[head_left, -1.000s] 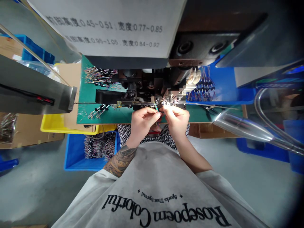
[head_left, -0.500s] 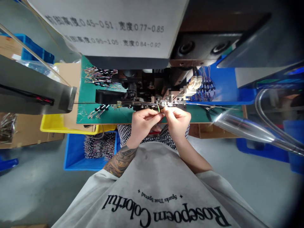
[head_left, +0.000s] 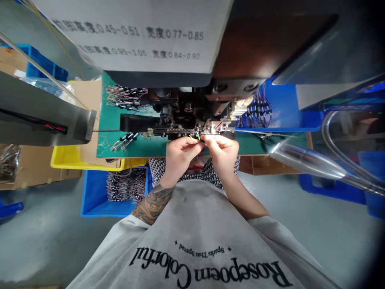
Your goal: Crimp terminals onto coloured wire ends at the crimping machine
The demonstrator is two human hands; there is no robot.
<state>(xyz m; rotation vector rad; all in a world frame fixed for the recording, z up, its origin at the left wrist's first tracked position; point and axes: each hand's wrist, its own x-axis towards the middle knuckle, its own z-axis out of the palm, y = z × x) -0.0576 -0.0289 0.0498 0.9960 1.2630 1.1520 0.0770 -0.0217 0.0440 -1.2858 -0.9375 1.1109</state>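
Wire: thin green wire [head_left: 197, 137] with a short bright tip; it stands up between your two hands, just in front of the machine [head_left: 192, 116], at the front edge of the green tabletop [head_left: 108, 120].
Left hand: your left hand [head_left: 179, 152] is closed, the fingertips pinch the wire from the left side.
Right hand: your right hand [head_left: 223, 150] is closed also, its fingertips hold the wire near the tip, touching the left fingertips.
Look of the wire: very fine, mostly hidden by your fingers; only a small green piece shows.
Terminal strip: a thin metal strip [head_left: 177, 130] runs sideways just behind your fingertips.
Around: bundles of finished wires [head_left: 126, 96] lie on the tabletop at left; a blue bin [head_left: 90, 192] with more wires stands on the floor below.
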